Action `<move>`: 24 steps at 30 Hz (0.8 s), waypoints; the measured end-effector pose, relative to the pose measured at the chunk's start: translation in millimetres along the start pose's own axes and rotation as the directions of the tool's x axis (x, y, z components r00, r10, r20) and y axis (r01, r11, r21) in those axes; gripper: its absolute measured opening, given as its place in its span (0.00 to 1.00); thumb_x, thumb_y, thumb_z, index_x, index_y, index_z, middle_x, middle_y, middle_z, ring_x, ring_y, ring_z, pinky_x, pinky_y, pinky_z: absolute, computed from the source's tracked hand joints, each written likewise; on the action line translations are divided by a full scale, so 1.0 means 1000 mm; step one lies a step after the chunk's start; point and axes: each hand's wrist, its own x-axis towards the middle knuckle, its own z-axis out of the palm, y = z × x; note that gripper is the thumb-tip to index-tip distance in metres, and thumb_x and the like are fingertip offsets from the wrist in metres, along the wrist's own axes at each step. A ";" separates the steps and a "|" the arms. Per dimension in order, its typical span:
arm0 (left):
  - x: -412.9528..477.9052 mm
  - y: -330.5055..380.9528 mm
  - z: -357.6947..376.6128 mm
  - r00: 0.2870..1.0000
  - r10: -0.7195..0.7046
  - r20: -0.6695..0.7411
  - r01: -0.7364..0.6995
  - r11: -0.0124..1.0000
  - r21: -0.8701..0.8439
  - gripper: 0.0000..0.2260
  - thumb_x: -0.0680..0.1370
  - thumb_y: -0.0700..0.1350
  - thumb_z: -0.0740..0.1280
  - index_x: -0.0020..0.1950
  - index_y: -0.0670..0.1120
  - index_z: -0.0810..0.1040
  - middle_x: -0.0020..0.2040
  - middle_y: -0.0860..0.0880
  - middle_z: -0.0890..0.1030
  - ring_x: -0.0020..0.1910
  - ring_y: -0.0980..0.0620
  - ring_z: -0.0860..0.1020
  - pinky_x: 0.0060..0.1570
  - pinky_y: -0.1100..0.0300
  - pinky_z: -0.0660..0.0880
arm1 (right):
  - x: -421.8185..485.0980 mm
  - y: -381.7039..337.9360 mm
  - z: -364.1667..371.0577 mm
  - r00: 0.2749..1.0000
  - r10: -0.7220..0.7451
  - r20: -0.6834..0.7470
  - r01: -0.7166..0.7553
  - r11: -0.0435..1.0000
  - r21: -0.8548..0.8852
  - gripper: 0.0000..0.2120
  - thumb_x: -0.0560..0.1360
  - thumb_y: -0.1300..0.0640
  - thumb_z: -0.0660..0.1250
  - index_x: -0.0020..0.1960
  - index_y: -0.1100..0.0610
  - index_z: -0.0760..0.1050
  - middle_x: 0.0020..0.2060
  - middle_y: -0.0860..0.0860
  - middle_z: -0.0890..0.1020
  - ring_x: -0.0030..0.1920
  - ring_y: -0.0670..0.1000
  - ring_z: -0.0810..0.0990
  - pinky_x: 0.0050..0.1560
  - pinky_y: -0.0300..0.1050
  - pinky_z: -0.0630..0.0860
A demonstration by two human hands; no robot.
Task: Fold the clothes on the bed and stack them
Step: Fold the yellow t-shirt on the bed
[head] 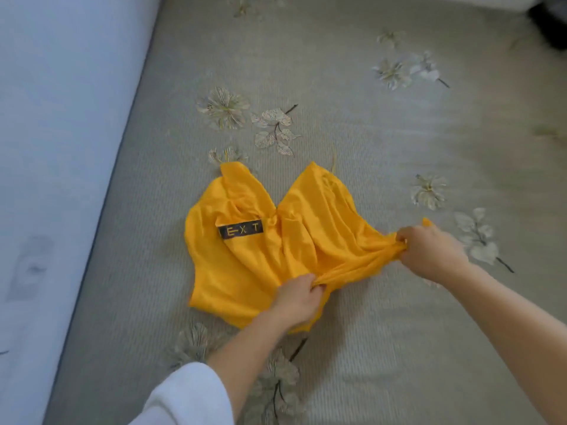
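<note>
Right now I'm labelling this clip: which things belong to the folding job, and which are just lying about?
Job: crumpled orange satin top; left hand and right hand, both gripping its edge; grey floral bedspread.
Lying about: blurred dark object, top right; pale bluish surface, left.

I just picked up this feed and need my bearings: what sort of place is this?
Probably a bedroom. A grey flower-patterned bedspread covers a wide flat surface, a pale wall or panel runs along its left side, and the left hand and right hand grip a yellow top lying on it.
</note>
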 end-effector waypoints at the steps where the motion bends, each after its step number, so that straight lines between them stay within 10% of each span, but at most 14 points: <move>1: -0.010 0.019 0.018 0.998 0.044 0.053 -0.039 0.995 -0.088 0.11 0.82 0.49 0.58 0.51 0.42 0.74 0.54 0.39 0.79 0.54 0.41 0.76 0.45 0.54 0.67 | -0.005 0.016 0.003 0.984 0.060 -0.168 -0.061 0.998 -0.003 0.05 0.73 0.61 0.62 0.48 0.56 0.74 0.43 0.59 0.81 0.47 0.62 0.79 0.42 0.48 0.69; 5: -0.039 0.075 0.084 0.933 0.192 0.305 -0.005 0.852 -0.524 0.17 0.80 0.43 0.64 0.68 0.43 0.72 0.65 0.44 0.75 0.62 0.53 0.73 0.52 0.68 0.68 | -0.011 0.082 0.025 0.917 0.213 -0.337 -0.212 0.976 0.041 0.17 0.72 0.66 0.62 0.61 0.61 0.72 0.54 0.66 0.78 0.58 0.65 0.76 0.60 0.54 0.63; 9: -0.037 0.062 0.109 0.996 -0.018 -0.093 -0.023 0.902 -0.430 0.18 0.78 0.41 0.64 0.67 0.47 0.73 0.68 0.48 0.72 0.68 0.51 0.68 0.65 0.64 0.62 | -0.028 0.111 0.072 0.955 0.253 -0.152 -0.227 0.959 0.171 0.28 0.74 0.63 0.62 0.74 0.58 0.60 0.73 0.59 0.62 0.74 0.60 0.56 0.70 0.61 0.56; 14: -0.055 -0.030 0.088 0.541 -0.567 -0.621 0.316 0.821 -0.475 0.25 0.73 0.42 0.69 0.69 0.44 0.67 0.71 0.41 0.64 0.70 0.41 0.61 0.68 0.47 0.58 | -0.078 0.072 0.155 0.970 0.244 -0.003 -0.202 0.810 0.550 0.19 0.74 0.63 0.64 0.64 0.64 0.68 0.60 0.62 0.72 0.61 0.62 0.70 0.57 0.54 0.69; 17: -0.075 -0.070 0.088 0.375 -0.811 -0.449 0.361 0.573 -0.736 0.29 0.73 0.43 0.71 0.71 0.41 0.63 0.70 0.37 0.66 0.68 0.38 0.65 0.64 0.45 0.64 | -0.117 0.033 0.204 0.903 0.379 0.201 -0.393 0.542 0.743 0.12 0.76 0.58 0.64 0.55 0.64 0.69 0.51 0.60 0.76 0.54 0.62 0.75 0.46 0.49 0.68; 20: -0.082 -0.084 0.104 0.460 -0.864 -0.204 0.299 0.367 -0.881 0.25 0.75 0.46 0.70 0.67 0.39 0.67 0.63 0.39 0.74 0.60 0.39 0.74 0.60 0.43 0.72 | -0.147 -0.006 0.243 0.725 0.451 0.520 -0.642 0.171 0.747 0.22 0.76 0.50 0.67 0.58 0.69 0.73 0.54 0.65 0.79 0.55 0.65 0.78 0.52 0.53 0.73; 24: -0.082 -0.081 0.104 0.569 -0.822 0.008 0.213 0.137 -0.967 0.09 0.76 0.45 0.70 0.53 0.43 0.75 0.50 0.43 0.79 0.46 0.45 0.77 0.41 0.52 0.77 | -0.153 -0.035 0.254 0.611 0.343 0.714 -0.660 -0.278 0.698 0.12 0.74 0.57 0.70 0.52 0.63 0.76 0.46 0.59 0.79 0.46 0.58 0.78 0.42 0.51 0.75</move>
